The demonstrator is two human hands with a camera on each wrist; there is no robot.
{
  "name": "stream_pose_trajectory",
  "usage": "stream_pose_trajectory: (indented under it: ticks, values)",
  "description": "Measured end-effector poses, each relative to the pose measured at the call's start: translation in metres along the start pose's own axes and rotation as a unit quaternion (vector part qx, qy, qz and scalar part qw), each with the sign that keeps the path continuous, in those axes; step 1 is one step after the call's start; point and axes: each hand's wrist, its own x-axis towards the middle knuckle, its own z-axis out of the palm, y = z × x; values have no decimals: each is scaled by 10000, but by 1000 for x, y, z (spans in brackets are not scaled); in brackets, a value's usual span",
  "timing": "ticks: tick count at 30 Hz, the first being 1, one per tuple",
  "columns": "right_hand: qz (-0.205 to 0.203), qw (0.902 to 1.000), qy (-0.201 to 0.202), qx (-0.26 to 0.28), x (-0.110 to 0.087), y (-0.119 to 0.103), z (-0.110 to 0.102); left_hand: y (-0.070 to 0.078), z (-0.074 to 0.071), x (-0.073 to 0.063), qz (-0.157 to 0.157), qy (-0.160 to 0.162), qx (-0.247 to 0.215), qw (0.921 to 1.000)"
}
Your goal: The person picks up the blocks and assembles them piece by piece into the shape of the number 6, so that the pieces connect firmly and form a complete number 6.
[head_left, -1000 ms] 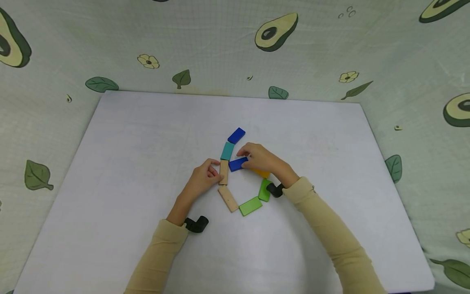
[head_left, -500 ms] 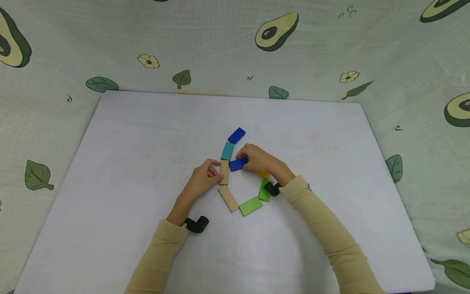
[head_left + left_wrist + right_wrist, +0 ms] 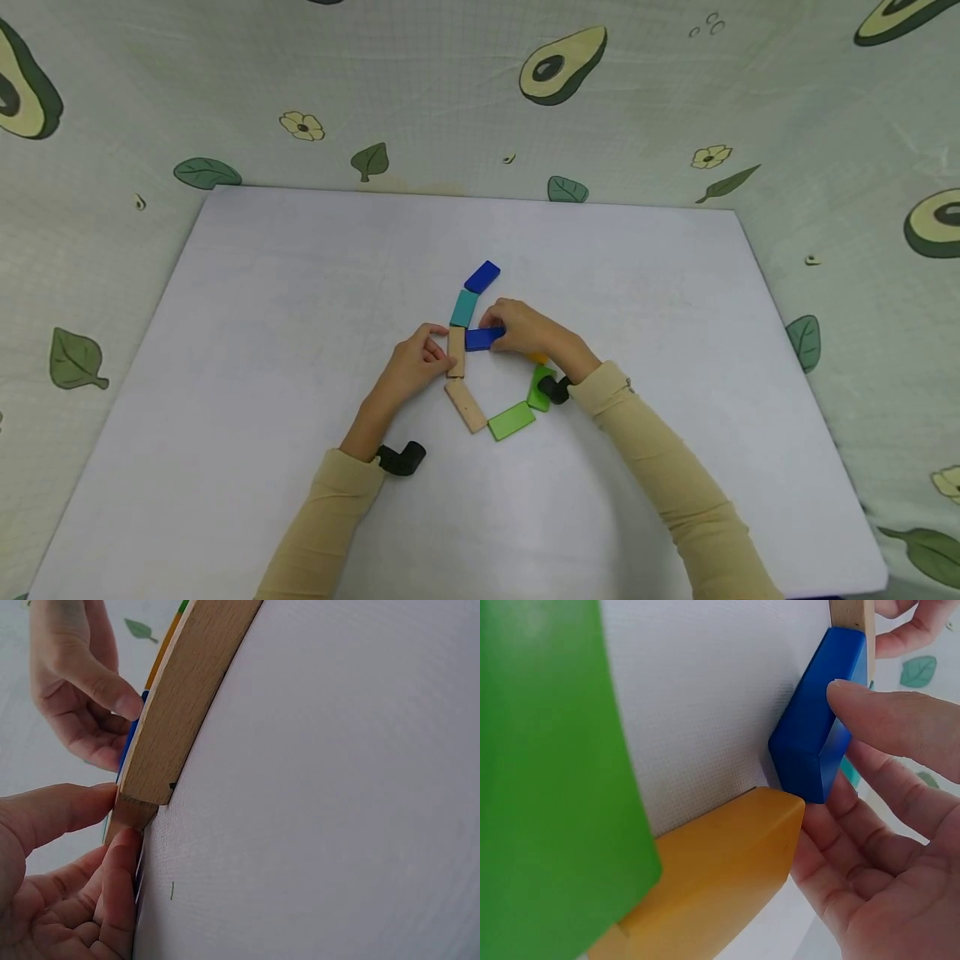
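Note:
Blocks lie flat on the table in a loop with a tail. My left hand (image 3: 411, 362) pinches the upper plain wooden block (image 3: 457, 350), thumb near its lower end and a finger near its top. Between thumb and fingers, my right hand (image 3: 521, 325) grips a blue block (image 3: 821, 712), whose left end sits at that wooden block's upper right side. In the right wrist view, the blue block's near end meets the corner of an orange block (image 3: 727, 862). The right hand covers most of the orange block in the head view.
Below the held wooden block lies another wooden block (image 3: 466, 406), then a light green block (image 3: 512, 422) and a darker green one (image 3: 538, 390). Above are a teal block (image 3: 463, 308) and a second blue block (image 3: 482, 277). A black wrist camera (image 3: 555, 389) overlaps the darker green block.
The right hand has moved slightly down and turned its blue block, which now lies nearly level and closer against the wooden block. The left hand has stayed in place.

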Motion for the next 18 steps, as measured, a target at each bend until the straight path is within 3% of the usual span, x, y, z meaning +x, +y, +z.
stream_pose_trajectory:
  ticks: [10,18]
  values:
    - [-54,10000,-56,-3,-1,-3,0,1,-2,0,-68,-133,46,9999]
    - [-2,9998,-66,-166,-4,0,-3,-3,-7,2,156,-167,91,9997]
